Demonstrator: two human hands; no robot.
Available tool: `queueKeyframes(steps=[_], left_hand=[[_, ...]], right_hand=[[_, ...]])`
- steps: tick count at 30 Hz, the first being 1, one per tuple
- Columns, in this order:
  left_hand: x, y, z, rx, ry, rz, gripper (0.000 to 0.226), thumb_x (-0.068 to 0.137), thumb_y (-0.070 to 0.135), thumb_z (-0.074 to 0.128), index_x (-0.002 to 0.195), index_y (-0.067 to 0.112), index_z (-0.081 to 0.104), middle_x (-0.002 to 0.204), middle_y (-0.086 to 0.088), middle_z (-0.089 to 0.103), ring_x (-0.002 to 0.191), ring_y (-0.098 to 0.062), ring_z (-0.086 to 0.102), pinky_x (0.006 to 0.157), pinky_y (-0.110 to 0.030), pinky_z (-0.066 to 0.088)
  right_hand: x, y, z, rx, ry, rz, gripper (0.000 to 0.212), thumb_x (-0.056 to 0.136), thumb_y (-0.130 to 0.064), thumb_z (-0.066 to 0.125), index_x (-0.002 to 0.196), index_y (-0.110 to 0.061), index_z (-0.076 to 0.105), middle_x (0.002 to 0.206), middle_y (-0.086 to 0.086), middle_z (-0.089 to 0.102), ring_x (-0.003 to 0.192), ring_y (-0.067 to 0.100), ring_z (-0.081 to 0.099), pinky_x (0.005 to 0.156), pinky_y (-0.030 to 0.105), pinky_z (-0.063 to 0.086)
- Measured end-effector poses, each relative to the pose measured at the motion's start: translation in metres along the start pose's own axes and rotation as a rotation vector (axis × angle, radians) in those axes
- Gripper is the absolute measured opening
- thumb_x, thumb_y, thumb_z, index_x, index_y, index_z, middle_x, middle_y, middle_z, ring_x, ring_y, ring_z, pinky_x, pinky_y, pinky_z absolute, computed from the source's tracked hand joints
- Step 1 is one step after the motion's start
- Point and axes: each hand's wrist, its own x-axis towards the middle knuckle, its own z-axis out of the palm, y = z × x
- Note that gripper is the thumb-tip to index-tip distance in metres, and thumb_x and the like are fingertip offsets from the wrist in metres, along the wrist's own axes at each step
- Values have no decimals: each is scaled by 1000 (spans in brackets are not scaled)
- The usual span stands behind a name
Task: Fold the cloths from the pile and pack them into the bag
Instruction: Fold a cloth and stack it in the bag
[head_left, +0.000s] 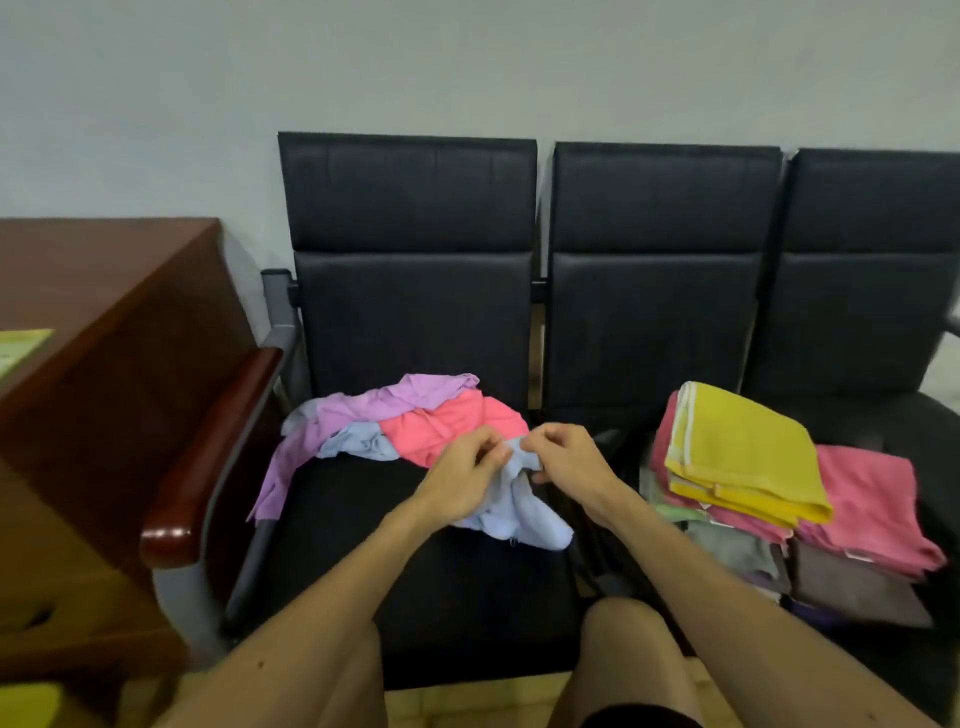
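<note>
Fingers (491, 451) of left hand (470, 475) curl and pinch top edge of light blue cloth (511, 512); right hand (563, 454) pinches same edge just beside it. Cloth hangs bunched below both hands, lower end on black seat (405, 571). Behind: loose pile (395, 423) of purple, coral, blue cloths on same seat. Right, next seat: folded stack (769, 499), yellow cloth (743, 452) on top, pink below. Bag not made out. Wooden desk (98, 332) left.
</note>
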Motion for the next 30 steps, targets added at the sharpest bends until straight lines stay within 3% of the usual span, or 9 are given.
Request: queueKeyframes(steps=[3,6,11,12,17,20,24,28,30], left_hand=[[-4,47,-28,-39,88,114,15,103,20,51,99,14,64,94,-4,67,88,-9,63,77,-22,50],[-18,106,-59,-84,119,240,15,103,18,51,100,12,65,95,-3,70,90,-13,66,78,-25,53],[-48,191,-95,-124,221,338,9,101,20,55,103,16,63,97,-4,71,87,-14,68,75,-24,54],[-54,204,-99,-137,221,350,6,99,21,59,104,20,62,98,-4,70,89,-15,68,74,-24,56],[-83,241,-111,-20,272,465,42,85,24,77,117,30,51,103,6,64,89,-9,67,76,-23,59],[-91,247,-113,107,373,506,32,93,27,67,120,27,51,98,11,64,85,-2,65,71,-16,53],[-105,247,-117,210,339,540,14,97,13,53,109,20,55,86,11,61,73,-1,60,61,-11,46],[-108,248,-126,241,377,469,15,97,12,48,98,19,62,85,8,63,71,-2,55,60,-12,41],[-107,253,-134,155,420,429,18,97,16,50,92,19,67,84,8,67,75,-4,60,63,-15,43]], right_hand=[[-21,-60,-17,-30,0,-152,40,89,-11,59,51,-21,63,57,-10,58,58,2,53,59,18,44],[-48,-121,-33,-53,27,-309,47,93,-12,59,50,-31,65,60,-11,63,60,0,55,62,18,46],[-86,-195,-48,-44,113,-484,18,95,-20,61,86,-12,75,87,8,73,85,19,70,78,31,60],[-93,-207,-50,-48,127,-512,17,95,-20,62,87,-12,75,86,7,73,86,19,71,77,31,60],[-122,-253,-54,-66,202,-585,17,95,-25,64,82,-18,74,77,-3,71,72,7,64,62,19,48],[-135,-270,-56,-80,243,-634,19,94,-22,62,78,-16,71,74,-2,69,67,6,62,61,20,48],[-140,-282,-65,-8,303,-625,29,95,-22,59,76,-1,63,73,12,62,70,23,59,68,35,53],[-136,-281,-71,-13,379,-577,30,95,-29,57,74,-9,54,74,7,55,72,22,52,66,35,46],[-144,-276,-71,-104,373,-640,34,90,-48,63,92,-15,53,87,-3,60,79,17,57,72,29,47]])
